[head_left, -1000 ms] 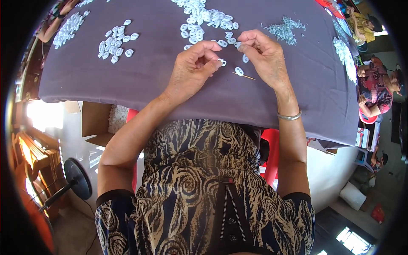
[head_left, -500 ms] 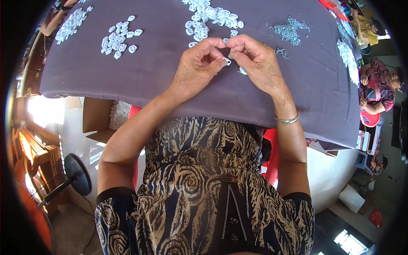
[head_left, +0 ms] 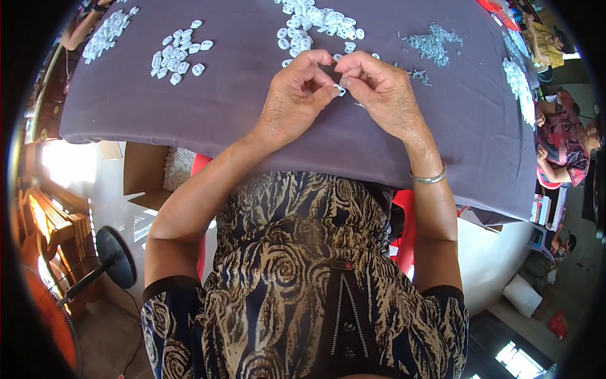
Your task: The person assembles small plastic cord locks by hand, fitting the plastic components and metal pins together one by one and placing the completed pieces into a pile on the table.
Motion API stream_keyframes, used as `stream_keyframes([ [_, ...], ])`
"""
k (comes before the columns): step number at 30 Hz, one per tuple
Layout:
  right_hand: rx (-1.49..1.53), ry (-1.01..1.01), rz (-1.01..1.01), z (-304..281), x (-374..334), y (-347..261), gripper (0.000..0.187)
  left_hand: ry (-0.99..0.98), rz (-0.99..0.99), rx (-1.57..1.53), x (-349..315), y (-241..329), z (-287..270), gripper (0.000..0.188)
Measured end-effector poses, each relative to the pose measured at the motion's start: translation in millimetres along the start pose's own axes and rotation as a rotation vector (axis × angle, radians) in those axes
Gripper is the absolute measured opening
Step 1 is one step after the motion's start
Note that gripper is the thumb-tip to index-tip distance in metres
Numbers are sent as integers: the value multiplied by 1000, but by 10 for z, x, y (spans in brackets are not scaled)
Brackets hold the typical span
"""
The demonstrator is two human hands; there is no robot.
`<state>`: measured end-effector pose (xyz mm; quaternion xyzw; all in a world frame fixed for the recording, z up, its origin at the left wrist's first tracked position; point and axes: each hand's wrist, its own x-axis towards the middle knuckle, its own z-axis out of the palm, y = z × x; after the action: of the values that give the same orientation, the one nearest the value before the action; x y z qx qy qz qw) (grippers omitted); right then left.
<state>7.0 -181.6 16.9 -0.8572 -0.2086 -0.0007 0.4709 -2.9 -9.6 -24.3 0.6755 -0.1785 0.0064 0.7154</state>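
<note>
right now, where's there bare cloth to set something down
The tablecloth looks bare from the left cluster of white pieces down to the near edge and across to the left hand, and also right of the right hand, below the metallic bits. It is crowded just beyond the hands, where the central white heap lies.

swirled dark-and-tan garment point(head_left: 284, 271), silver bangle point(head_left: 429, 180)
</note>
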Motion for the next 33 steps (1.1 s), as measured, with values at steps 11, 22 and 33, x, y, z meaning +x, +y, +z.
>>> stream_keyframes([
  [11,-2,35,25,75,15,-9,12,40,-29,1,9,-27,3,36],
  [22,-34,19,18,48,34,-20,12,52,-26,-1,10,-61,11,35],
  [33,140,-20,97,-166,52,14,16,37,-50,-17,8,-20,24,31],
])
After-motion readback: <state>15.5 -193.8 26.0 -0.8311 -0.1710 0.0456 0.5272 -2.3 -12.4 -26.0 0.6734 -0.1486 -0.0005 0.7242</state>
